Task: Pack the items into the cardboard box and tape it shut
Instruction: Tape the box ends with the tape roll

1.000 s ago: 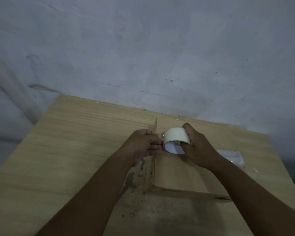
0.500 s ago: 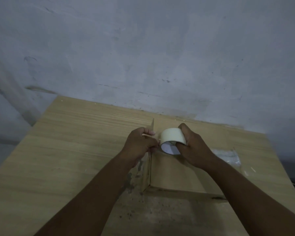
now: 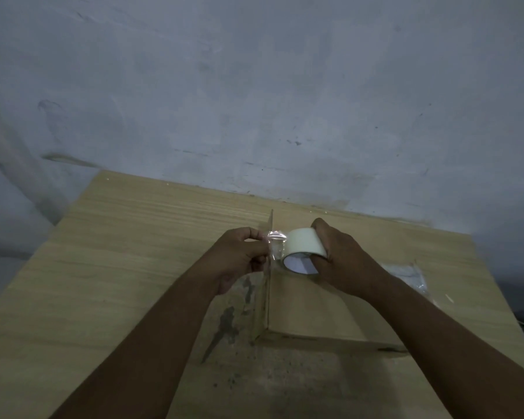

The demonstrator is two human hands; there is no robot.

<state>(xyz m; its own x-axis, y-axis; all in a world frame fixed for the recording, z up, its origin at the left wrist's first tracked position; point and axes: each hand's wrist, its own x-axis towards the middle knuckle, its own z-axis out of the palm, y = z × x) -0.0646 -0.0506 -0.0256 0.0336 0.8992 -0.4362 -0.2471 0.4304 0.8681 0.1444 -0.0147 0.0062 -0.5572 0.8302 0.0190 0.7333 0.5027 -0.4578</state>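
A grey wall [image 3: 254,86] rises behind a wooden surface [image 3: 118,267]. On the surface sits a cardboard box [image 3: 300,303], its left flap [image 3: 267,300] standing upright. Above the box, the right hand [image 3: 345,261] grips a pale tape roll [image 3: 304,244], fingers curled round it. The left hand [image 3: 239,258] pinches a clear strip [image 3: 275,241] that runs from the roll. A clear bag [image 3: 409,275] lies just right of the box.

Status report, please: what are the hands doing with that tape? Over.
Right hand grips tape roll; left hand pinches its pulled-out end. Cardboard box beneath, one flap standing upright. Plastic bag lies off to the right, not in the way.
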